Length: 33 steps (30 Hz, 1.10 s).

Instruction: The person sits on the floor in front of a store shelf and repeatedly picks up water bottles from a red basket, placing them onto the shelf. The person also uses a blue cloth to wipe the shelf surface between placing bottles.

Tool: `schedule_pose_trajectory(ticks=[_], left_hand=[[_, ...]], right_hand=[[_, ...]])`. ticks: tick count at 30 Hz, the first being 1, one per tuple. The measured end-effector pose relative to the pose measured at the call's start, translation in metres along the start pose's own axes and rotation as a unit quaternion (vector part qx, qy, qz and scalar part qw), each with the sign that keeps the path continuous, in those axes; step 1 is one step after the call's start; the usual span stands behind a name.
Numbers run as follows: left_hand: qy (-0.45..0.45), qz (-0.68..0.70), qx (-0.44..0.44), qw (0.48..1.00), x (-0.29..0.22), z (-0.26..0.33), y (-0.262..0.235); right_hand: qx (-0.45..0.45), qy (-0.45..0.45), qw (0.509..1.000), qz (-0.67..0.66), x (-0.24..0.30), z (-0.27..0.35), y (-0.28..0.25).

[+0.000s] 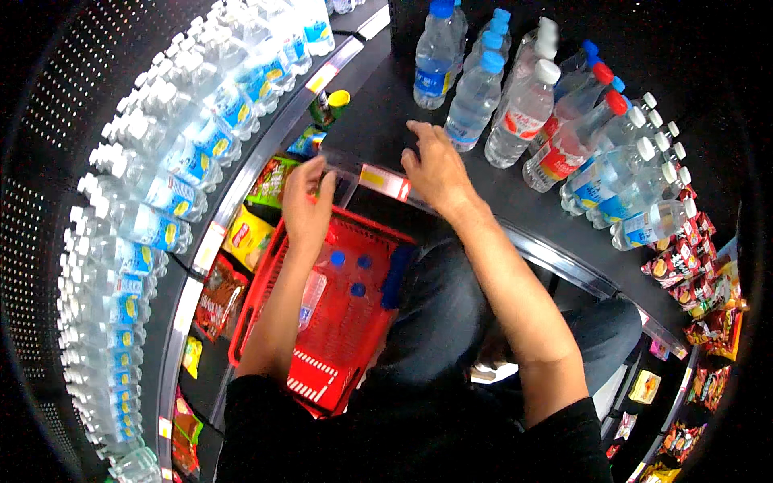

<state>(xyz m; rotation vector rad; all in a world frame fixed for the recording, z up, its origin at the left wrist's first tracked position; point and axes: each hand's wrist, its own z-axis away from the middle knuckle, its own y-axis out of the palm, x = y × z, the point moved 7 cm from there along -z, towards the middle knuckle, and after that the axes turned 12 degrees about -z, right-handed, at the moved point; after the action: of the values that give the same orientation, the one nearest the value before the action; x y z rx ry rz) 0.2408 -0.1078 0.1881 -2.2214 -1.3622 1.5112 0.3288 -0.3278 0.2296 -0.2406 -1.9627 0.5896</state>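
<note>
My right hand (437, 167) is over the front part of the black shelf, open, with thumb and index finger apart and nothing between them. Just beyond it stands a clear water bottle with a blue cap (475, 101); a small gap seems to separate them. My left hand (306, 205) hovers at the shelf's front corner, above the far end of a red shopping basket (256, 294). Its fingers are loosely curved, apart from the thumb, with no object visible in them. Several blue caps (358, 288) and a clear bottle (312, 299) show inside the basket.
White-capped bottles (169, 189) line the curved left shelf. On the right shelf stand red-labelled bottles (564, 145) and larger blue-labelled bottles (600, 181). Snack bags (248, 237) lie beside the basket. A price-label rail (385, 182) edges the shelf. My bent knee (439, 298) is beside the basket.
</note>
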Motion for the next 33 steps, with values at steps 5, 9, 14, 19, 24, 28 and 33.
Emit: schedule_pose_trajectory(ticks=[5,9,14,19,24,28,33], left_hand=[[-0.180,0.081,0.071,0.978,0.098,0.138,-0.020],[-0.123,-0.060,0.186,0.973,0.058,0.204,0.004],[-0.117,-0.107,0.170,0.973,0.092,0.248,0.060],[-0.155,-0.028,0.128,0.979,0.110,0.259,0.069],[-0.143,-0.024,0.128,0.981,0.117,0.270,0.059],[-0.217,-0.021,0.097,0.971,0.117,0.272,0.039],[-0.235,0.047,0.088,0.967,0.098,0.258,-0.019]], right_hand=[[0.031,-0.003,1.000,0.003,-0.006,0.000,0.005],[0.045,-0.005,0.999,0.013,-0.002,0.004,0.004],[0.078,-0.028,0.996,0.011,0.013,0.011,0.014],[0.133,-0.032,0.990,0.035,0.015,0.016,0.020],[0.162,-0.027,0.986,0.040,0.015,0.019,0.020],[0.163,-0.021,0.986,0.033,0.005,0.021,0.019],[0.174,-0.006,0.984,0.041,0.001,0.024,0.015]])
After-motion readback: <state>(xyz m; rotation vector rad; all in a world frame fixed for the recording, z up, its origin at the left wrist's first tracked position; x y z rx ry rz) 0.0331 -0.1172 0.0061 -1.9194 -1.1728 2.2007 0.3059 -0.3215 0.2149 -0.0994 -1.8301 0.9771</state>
